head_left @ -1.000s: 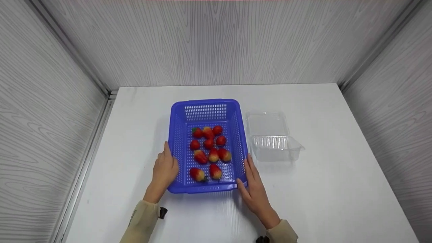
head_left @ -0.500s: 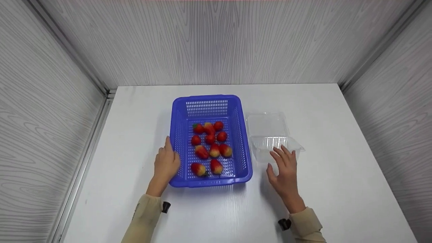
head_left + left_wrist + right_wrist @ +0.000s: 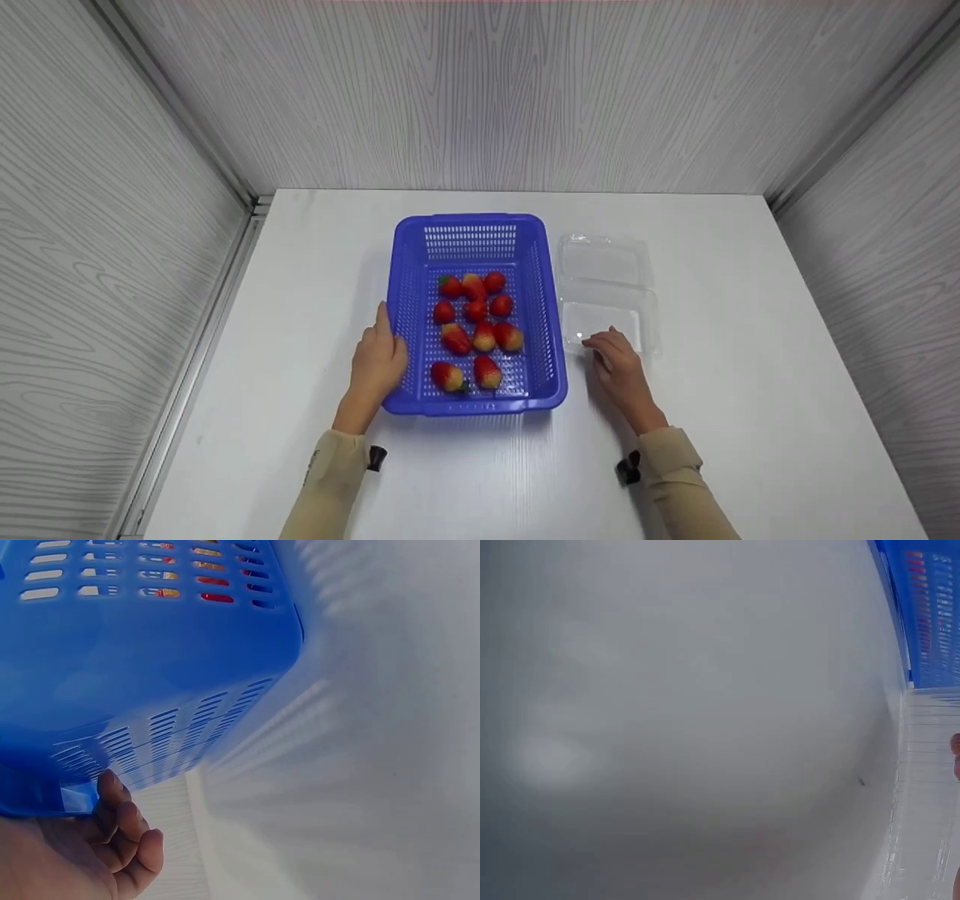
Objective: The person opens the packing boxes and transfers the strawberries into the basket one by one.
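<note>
My left hand (image 3: 377, 361) grips the left rim of a blue plastic basket (image 3: 474, 407), which holds several red strawberries (image 3: 454, 340), some with pale yellow ends. The left wrist view shows curled fingers (image 3: 132, 821) under the rim, beside the slotted wall. To the basket's right lies a clear plastic clamshell box (image 3: 607, 283), its lid folded back away from me. My right hand (image 3: 622, 375) pinches the box's front edge, fingers bent over it. Only bits of fingers (image 3: 956, 754) show at the right border of the right wrist view, against the clear wall.
Both containers stand on a white table (image 3: 735, 360). Pale wood-grain panels (image 3: 480, 90) rise behind it and at both sides. The box sits close against the basket's right side.
My right hand let go of the basket's front right corner and moved right to the clear box. The box now appears turned, with its inside facing up. My left hand stays on the basket.
</note>
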{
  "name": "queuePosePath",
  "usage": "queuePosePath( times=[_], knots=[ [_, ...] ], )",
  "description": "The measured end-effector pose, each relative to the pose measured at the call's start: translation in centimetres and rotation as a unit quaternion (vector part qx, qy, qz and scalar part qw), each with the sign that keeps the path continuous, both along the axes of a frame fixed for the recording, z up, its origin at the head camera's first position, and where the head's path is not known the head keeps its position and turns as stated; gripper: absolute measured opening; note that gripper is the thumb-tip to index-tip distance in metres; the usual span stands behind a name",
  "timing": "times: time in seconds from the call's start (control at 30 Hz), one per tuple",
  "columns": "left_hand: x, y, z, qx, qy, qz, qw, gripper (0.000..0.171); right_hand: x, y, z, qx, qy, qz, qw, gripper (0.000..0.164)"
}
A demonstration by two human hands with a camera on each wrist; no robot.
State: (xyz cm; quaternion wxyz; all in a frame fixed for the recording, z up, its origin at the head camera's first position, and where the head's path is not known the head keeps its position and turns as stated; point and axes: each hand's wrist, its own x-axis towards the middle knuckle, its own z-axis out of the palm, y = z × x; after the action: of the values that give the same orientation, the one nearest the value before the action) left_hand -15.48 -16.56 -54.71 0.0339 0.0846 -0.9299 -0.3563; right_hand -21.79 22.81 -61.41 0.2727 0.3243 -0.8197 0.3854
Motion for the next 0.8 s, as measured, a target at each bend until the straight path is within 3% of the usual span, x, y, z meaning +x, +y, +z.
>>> queuePosePath(
  times=[0.4,0.67,0.8],
  knots=[
    [0.0,0.8,0.0,-0.03,-0.001,-0.008,0.9995,0.064,-4.5,0.3,-0.4,0.003,-0.001,0.015,1.0,0.031],
    [-1.4,1.4,0.0,-0.047,0.019,-0.011,0.9987,0.064,-6.7,0.6,0.4,0.034,-0.006,0.004,0.999,0.031],
    [-2.2,1.1,0.0,-0.044,0.021,-0.013,0.9988,0.065,-7.0,0.5,1.3,0.039,0.0,-0.013,0.999,0.036]
  ],
)
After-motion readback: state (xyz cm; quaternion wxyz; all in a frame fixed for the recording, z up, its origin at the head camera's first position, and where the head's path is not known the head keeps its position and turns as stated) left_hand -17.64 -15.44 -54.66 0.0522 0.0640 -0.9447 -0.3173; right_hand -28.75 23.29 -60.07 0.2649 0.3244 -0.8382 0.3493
